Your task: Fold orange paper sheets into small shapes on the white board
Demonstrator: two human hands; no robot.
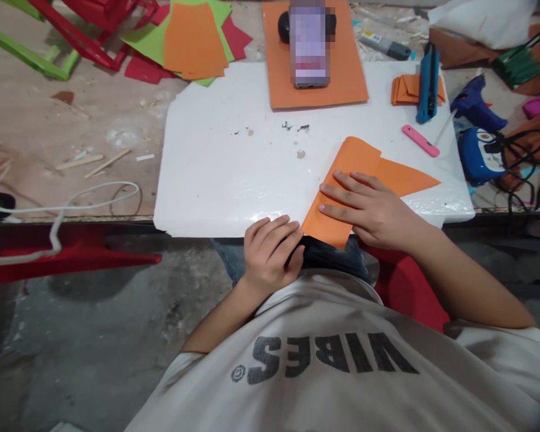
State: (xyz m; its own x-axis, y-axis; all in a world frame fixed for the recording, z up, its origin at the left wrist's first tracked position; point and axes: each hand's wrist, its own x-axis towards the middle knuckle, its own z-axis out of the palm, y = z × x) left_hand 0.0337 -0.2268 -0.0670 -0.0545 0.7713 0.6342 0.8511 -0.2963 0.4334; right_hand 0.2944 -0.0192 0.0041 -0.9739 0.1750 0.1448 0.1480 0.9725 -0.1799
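A folded orange paper sheet lies at the near edge of a white board. My right hand lies flat on the paper with its fingers stretched out, pressing the fold down. My left hand rests at the board's near edge, fingers curled, its fingertips touching the paper's lower left corner. Whether it pinches that corner I cannot make out.
On an orange sheet at the back stands a phone. At right lie a pink cutter, a blue stapler, folded orange pieces and a blue glue gun. Coloured sheets lie back left; a white cable lies left.
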